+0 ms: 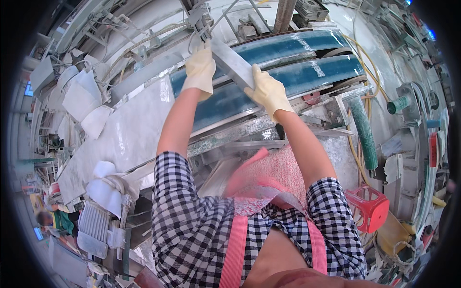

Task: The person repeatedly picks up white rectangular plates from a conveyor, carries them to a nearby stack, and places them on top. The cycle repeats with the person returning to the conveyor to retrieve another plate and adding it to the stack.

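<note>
A long, flat grey slab [235, 62] lies at a slant over two blue-green conveyor belts [331, 69]. My right hand [270, 91], in a cream rubber glove, grips the slab's near right end, with the thumb at its lower edge. My left hand [199, 69], gloved the same way, is closed at the slab's far left end; its fingertips are partly hidden. Just beyond that hand stands a grey metal fixture [199, 24] with a thin cable looped beside it. Both arms reach forward across the near belt.
Dusty metal framing [240, 127] runs along the belts' near side. At the lower left is a finned motor [93, 228]. A green pipe [363, 137] and yellow hoses [367, 60] are on the right. A red plastic stool [372, 210] stands at my right side.
</note>
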A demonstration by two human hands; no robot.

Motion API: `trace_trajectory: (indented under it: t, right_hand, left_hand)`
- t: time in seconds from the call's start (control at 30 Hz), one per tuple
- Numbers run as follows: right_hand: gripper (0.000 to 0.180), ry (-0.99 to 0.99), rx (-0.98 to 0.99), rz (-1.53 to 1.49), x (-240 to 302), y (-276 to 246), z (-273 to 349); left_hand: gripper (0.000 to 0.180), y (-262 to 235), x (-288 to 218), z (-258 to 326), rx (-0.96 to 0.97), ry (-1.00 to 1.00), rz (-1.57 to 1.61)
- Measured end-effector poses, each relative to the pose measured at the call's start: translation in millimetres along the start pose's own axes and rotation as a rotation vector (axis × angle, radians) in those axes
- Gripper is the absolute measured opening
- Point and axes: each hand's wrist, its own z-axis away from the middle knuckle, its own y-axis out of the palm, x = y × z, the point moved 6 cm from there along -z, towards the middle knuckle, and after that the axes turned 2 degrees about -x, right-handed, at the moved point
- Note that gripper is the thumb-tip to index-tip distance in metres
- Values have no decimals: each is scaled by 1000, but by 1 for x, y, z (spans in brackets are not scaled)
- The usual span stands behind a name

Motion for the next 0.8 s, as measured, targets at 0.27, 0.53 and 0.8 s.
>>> trace_trajectory:
  t: [0.27,0.53,0.8]
  right_hand:
    - [72,-76,-35,18,-11,-2,0]
    - [74,-627,283,46,-10,-18,-21]
    - [95,-658,-276,-101,-39,-36,-7]
  left_hand:
    - [33,39,-49,-32,238,402,-284]
    - [48,-39,-33,74,490,479,-137]
    - [98,-19,65,116,352,-93,577]
